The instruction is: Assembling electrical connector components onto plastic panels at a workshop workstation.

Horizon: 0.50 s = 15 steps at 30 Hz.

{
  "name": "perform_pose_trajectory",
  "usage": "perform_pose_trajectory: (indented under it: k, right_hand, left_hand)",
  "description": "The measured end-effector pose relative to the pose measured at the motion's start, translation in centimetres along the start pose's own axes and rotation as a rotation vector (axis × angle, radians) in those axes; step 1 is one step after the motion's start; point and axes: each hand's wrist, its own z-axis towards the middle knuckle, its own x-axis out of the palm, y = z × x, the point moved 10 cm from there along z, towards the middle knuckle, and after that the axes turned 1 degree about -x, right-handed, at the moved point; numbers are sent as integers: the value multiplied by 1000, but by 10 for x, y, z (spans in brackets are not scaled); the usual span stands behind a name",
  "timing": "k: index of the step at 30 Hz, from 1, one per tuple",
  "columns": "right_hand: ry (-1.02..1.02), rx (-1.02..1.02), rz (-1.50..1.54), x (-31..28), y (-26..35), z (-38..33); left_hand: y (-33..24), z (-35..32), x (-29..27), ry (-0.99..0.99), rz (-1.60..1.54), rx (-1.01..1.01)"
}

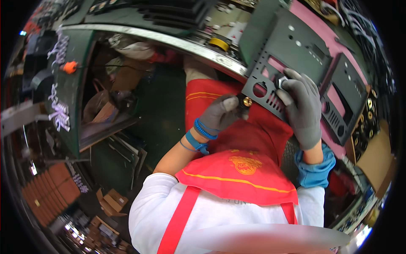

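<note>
A dark grey metal panel [275,45] with round holes, slots and larger cutouts lies tilted at the table's edge in front of me. My left hand [220,113], in a grey glove, pinches a round black fitting [247,101] with a brass centre, close to the panel's lower left edge. On the panel's face, my gloved right hand [303,108] closes its thumb and fingers around a small silvery nut [281,81], beside the large round hole. Whether the nut touches the panel is hard to tell.
A second grey panel [349,80] rests to the right on a pink sheet [305,17]. Beyond it, a cardboard box [377,146] stands beside several black-and-brass fittings [368,114]. A yellow tape roll [220,43] sits behind the metal table edge [186,45]. Black parts are stacked at the back.
</note>
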Motion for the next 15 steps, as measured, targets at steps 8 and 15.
perform_pose_trajectory:
  k: [8,15]
  right_hand:
    - [141,-62,50,-1,-2,-13]
    - [139,-51,85,-6,-5,-9]
  left_hand:
    - [29,20,26,200,-238,-108]
    - [26,23,32,121,-19,-70]
